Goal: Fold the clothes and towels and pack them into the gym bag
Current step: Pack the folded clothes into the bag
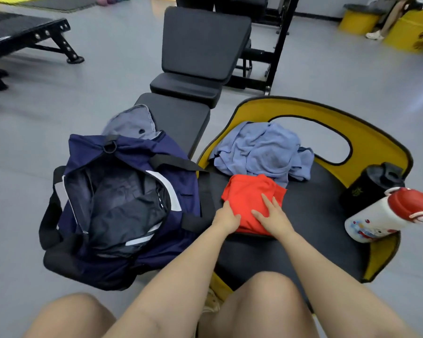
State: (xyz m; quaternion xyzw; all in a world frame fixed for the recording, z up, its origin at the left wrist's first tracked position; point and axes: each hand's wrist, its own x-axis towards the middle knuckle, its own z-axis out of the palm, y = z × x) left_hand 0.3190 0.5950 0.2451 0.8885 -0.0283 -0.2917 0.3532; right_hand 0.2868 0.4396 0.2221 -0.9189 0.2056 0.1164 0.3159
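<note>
- A folded red garment (253, 203) is seen lying on the black pad of a low yellow-rimmed seat (376, 147), near the middle of the view.
- The left hand (227, 217) is laid at the garment's near left edge; its fingers are curled over that edge, though how firmly the cloth is gripped cannot be told.
- The right hand (270, 215) is pressed flat on top of the garment with its fingers straight and slightly spread, and nothing is held in it.
- A crumpled light blue towel (261, 150) is heaped on the same pad just beyond the red garment, touching its far edge.
- A navy gym bag (122, 203) is set on the grey floor to the left of the seat, its zip opened wide so that the dark lining is shown; its black straps (176, 162) are draped over the sides, one reaching the seat's left rim.
- A grey-blue cloth (132, 123) is seen at the far end of the bag, lying partly against a black padded bench (195, 69) that extends away.
- At the right edge of the seat a white bottle with a red lid (388, 213) is tilted, just beside a black container (371, 186).
- Bare knees are visible at the near edge of the view.
</note>
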